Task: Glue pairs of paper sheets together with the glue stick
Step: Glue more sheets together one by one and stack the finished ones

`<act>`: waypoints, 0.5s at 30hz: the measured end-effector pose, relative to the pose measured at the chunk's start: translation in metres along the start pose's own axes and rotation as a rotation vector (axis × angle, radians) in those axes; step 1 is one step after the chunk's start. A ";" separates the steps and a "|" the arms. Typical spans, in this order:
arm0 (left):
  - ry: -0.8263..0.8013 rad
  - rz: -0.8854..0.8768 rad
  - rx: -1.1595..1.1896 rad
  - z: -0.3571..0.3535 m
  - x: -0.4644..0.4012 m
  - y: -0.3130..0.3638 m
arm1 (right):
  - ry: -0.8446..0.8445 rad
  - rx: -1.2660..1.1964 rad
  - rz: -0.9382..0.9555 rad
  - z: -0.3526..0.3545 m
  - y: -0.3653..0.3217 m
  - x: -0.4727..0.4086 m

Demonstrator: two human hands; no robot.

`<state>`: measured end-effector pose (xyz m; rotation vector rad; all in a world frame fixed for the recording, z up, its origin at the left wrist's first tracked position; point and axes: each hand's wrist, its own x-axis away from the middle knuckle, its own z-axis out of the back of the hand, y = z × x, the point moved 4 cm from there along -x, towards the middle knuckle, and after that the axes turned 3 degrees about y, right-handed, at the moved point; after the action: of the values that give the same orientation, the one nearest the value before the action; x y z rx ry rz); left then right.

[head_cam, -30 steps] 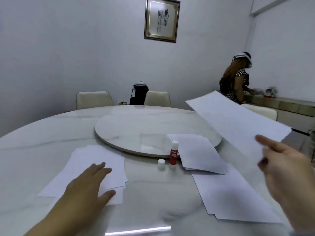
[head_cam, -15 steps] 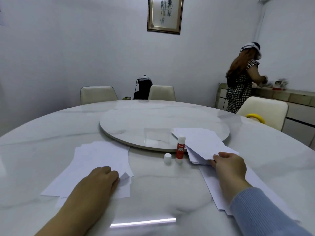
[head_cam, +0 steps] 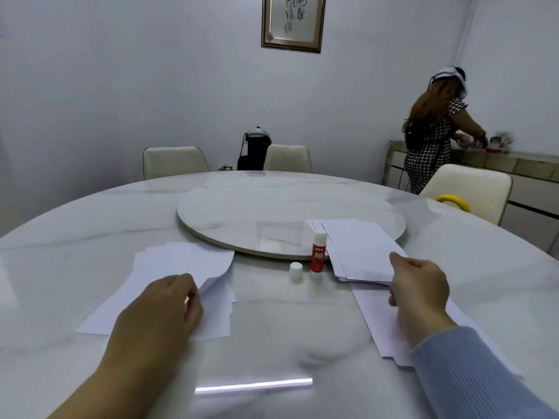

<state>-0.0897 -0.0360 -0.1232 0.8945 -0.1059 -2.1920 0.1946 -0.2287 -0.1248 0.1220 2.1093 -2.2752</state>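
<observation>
Since half a second ago, your left hand (head_cam: 163, 303) has curled its fingers under the corner of the top sheet (head_cam: 181, 264) of the left pile (head_cam: 217, 309) and lifted it, so that the sheet now bends upward at the right side. Your right hand (head_cam: 419, 285) has stayed at the near edge of the right stack (head_cam: 360, 252), and the sheet it carried through the air one second ago is no longer up.

Your left hand pinches that raised corner between thumb and fingers; I judge this is to separate one sheet from the others below. Your right hand has its thumb on top of the stack's near edge and the fingers curled beneath, so it grips some sheets there, probably to take one for the pair.

Under your right wrist lies a third group of papers (head_cam: 381, 322), flat on the table (head_cam: 272, 328). Between the piles the glue stick (head_cam: 318, 255) stands upright and uncapped, and its white cap (head_cam: 295, 271) stands just beside it on the left. It is near to both hands, which is practical for the next gluing.

No container is on the table; only the round turntable (head_cam: 272, 207), which carries the far part of the right stack.
</observation>
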 end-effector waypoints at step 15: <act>-0.508 -0.624 0.492 0.038 0.092 -0.012 | -0.996 0.549 1.013 0.040 -0.024 0.129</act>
<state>-0.1643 -0.0968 -0.1511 0.6457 -0.7193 -3.0216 0.0626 -0.2636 -0.1090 0.0321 0.6433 -1.6118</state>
